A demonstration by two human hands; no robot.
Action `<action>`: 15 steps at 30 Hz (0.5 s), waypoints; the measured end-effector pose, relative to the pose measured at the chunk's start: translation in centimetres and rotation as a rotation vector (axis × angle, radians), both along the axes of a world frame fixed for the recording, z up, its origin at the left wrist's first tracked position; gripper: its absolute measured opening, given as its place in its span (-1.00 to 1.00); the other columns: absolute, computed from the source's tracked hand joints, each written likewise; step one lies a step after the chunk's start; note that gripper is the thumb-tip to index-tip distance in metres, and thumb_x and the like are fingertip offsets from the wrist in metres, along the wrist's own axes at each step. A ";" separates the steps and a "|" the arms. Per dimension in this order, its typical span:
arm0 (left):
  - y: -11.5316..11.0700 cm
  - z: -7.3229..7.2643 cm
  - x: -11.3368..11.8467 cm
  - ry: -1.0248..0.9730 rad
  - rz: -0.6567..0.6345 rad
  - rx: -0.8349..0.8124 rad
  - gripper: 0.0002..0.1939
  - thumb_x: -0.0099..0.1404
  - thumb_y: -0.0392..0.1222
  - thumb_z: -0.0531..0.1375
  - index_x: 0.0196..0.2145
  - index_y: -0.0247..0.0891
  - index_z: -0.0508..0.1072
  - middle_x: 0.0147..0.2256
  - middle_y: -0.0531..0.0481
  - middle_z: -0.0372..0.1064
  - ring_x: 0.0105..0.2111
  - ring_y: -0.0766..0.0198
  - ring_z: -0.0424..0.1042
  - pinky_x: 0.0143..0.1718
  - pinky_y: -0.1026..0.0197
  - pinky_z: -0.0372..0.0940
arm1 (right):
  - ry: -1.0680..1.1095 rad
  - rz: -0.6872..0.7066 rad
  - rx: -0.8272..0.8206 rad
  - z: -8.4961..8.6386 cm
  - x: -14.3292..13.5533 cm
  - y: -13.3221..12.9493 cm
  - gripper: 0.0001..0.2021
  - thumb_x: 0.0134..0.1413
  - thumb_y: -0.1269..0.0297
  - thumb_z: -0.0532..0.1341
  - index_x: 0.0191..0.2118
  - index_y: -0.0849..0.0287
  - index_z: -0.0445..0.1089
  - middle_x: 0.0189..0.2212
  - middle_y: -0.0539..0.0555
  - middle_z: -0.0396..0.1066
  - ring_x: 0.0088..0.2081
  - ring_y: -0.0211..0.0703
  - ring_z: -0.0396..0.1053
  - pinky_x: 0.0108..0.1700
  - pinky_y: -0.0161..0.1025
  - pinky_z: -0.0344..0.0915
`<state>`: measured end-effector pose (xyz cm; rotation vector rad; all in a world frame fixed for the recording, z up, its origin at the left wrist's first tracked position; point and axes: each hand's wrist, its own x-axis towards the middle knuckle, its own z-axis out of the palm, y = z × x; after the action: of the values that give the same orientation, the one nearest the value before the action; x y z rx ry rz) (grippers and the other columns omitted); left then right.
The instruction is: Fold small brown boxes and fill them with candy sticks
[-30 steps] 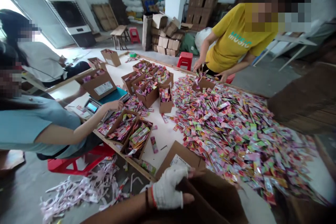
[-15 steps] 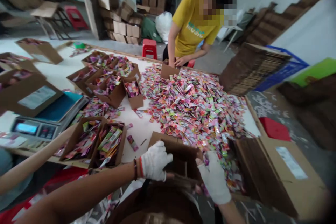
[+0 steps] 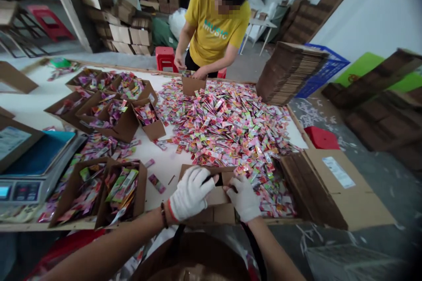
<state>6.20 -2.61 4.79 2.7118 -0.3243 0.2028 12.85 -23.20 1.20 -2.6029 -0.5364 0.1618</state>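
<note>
Carton [image 3: 224, 214] handled; shirt [image 3: 213, 44] reads "MUSIC".

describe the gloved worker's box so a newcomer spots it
Find the white table with its big heap of colourful packets. At the table's near edge is a brown cardboard box. Unlike the packet-filled boxes on its left, this one has the white-gloved left hand and right hand at its top.

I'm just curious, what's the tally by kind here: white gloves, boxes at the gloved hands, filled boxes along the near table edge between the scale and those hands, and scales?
Gloves, on the left hand and right hand: 2
Box at the hands: 1
Filled boxes: 2
Scale: 1
Total: 6
</note>
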 end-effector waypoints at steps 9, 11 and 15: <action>-1.8 -4.4 -2.9 0.126 0.002 0.054 -0.33 0.26 0.19 0.03 0.19 -0.26 0.20 0.23 -0.20 0.07 0.23 -0.06 0.01 0.26 -0.16 -0.26 | -0.045 -0.173 0.132 -3.0 -2.0 -1.8 -0.24 -0.12 0.12 0.28 0.18 0.32 0.03 0.08 0.36 0.17 0.10 0.16 0.17 0.07 0.02 0.20; -1.9 -4.7 -3.5 0.153 0.026 0.056 -0.32 0.27 0.23 -0.01 0.20 -0.24 0.17 0.26 -0.21 0.00 0.25 -0.07 -0.05 0.25 -0.20 -0.29 | 0.005 0.023 0.011 -1.0 -1.7 -0.7 -0.62 0.03 0.19 0.19 -0.04 0.24 0.29 -0.10 0.24 0.33 -0.04 0.07 0.29 0.00 -0.05 0.23; -1.5 -3.9 -3.2 0.218 0.023 0.053 -0.27 0.17 0.31 0.07 0.12 -0.25 0.28 0.27 -0.29 -0.08 0.26 -0.16 -0.10 0.24 -0.23 -0.32 | 0.201 0.284 -0.161 0.6 -0.4 4.0 -0.76 0.14 0.42 -0.02 -0.33 0.23 0.39 -0.37 0.13 0.43 -0.26 -0.07 0.40 -0.17 -0.15 0.25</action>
<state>3.05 -4.13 0.85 2.7576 -0.2383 -0.0963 12.47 -19.16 1.84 -2.6102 -0.8473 0.5741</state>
